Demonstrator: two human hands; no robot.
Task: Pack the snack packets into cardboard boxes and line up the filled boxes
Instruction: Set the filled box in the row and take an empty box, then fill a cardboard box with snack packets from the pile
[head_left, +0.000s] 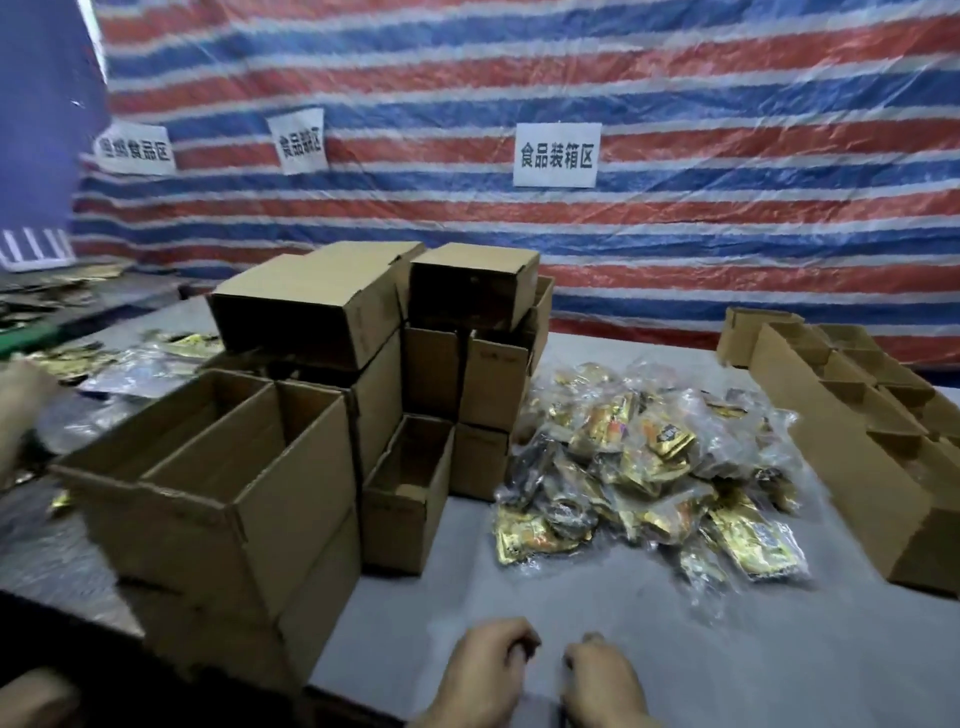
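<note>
Left hand (483, 670) and right hand (605, 680), fingers curled (nothing visibly held), rest at the worktop's (467, 597) near edge; snack packets (649, 467) heaped centrally, between stacked open boxes (291, 415) and right-edge box row (857, 431).

Dim, cool, even indoor light. Tops of cardboard boxes (311, 280), ahead-left of fingers (519, 647) of left hand (483, 670), lighter than fronts; interiors near black. Small glints on plastic of snack packets (639, 467), ahead-right of fingers. Soft focus throughout; smeared detail on striped tarp (675, 234) far beyond fingers. Wide-angle bowing at edges; heavy blur far left, at another person's hand (15, 410).
</note>
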